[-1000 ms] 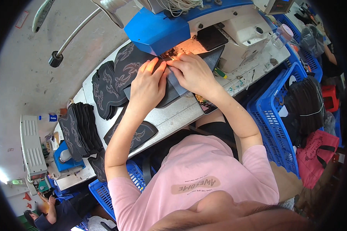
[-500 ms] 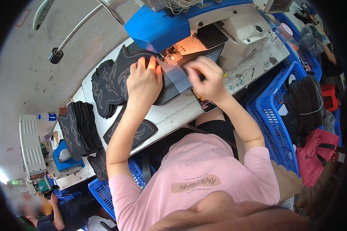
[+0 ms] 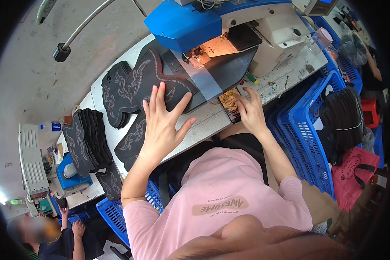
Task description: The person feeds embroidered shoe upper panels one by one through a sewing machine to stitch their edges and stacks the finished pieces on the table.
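Observation:
A black leather-like piece [image 3: 156, 71] with pale curling stitching lies on the sewing machine's dark work plate [image 3: 223, 71], left of the needle area. My left hand [image 3: 165, 123] has its fingers spread, the tips resting on the piece's near edge. At the table's front edge lies a phone-like black tray or screen [image 3: 230, 105] with a yellow-orange pattern. Over its right side my right hand [image 3: 252, 112] hovers with loosely curved fingers, nothing held in them; contact is hard to tell. The blue-headed sewing machine [image 3: 184, 26] lights the needle area.
Similar stitched pieces lie in a stack [image 3: 117, 95] on the table and in a thicker stack [image 3: 89, 138] farther left. Blue crates [image 3: 307, 134] stand at the right. A dark phone [image 3: 243, 37] rests beside the machine. Another person [image 3: 69, 238] sits at the lower left.
The stitched piece has come away from the needle area toward the left. My left hand has moved nearer and spread its fingers; my right hand has left the needle for the table edge.

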The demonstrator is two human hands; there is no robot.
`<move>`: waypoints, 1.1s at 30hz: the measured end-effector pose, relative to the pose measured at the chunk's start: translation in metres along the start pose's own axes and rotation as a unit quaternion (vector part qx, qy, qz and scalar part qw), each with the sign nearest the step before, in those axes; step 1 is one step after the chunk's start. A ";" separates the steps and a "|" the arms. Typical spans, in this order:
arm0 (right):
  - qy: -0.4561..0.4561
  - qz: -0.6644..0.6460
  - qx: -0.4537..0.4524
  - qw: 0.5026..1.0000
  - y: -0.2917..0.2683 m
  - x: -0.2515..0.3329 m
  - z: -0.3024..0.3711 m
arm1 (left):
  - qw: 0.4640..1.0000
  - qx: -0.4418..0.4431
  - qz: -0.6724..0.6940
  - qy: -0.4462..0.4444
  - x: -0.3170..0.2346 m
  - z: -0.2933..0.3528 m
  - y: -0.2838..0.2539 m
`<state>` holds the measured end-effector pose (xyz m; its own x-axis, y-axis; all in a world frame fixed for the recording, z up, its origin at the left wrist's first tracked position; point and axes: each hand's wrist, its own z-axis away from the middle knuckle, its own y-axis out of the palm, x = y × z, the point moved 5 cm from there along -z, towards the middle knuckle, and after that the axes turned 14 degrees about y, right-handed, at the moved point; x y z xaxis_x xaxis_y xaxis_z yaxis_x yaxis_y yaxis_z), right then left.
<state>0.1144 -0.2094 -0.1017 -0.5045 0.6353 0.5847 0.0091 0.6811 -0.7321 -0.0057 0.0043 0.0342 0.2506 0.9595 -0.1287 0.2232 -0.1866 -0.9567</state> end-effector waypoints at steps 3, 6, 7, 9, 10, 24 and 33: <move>0.045 -0.042 -0.006 0.998 -0.003 -0.011 -0.006 | 0.999 0.007 -0.010 0.030 0.004 0.009 0.001; 0.072 -0.032 0.019 0.997 -0.001 -0.022 -0.005 | 0.990 -0.062 0.113 0.050 0.016 0.014 -0.004; 0.072 -0.032 0.020 0.997 -0.001 -0.023 -0.004 | 0.991 -0.062 0.112 0.049 0.022 0.018 -0.002; 0.082 -0.043 0.024 0.995 -0.001 -0.027 -0.002 | 0.966 -0.193 0.165 0.052 0.042 0.034 -0.006; 0.083 -0.043 0.025 0.995 -0.001 -0.029 -0.002 | 0.954 -0.261 0.151 0.006 0.054 0.041 -0.009; 0.073 -0.003 0.036 0.997 0.014 0.003 -0.007 | 0.942 -0.237 -0.232 -0.049 0.053 0.137 -0.026; 0.007 0.078 0.028 0.997 0.023 0.013 0.001 | 0.989 0.010 -0.048 -0.143 0.043 0.168 0.105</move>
<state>0.1072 -0.1856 -0.1112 -0.4886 0.7367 0.4675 0.0385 0.5535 -0.8320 -0.1302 0.0613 -0.1153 -0.0474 0.9935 -0.1036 0.2138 -0.0912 -0.9726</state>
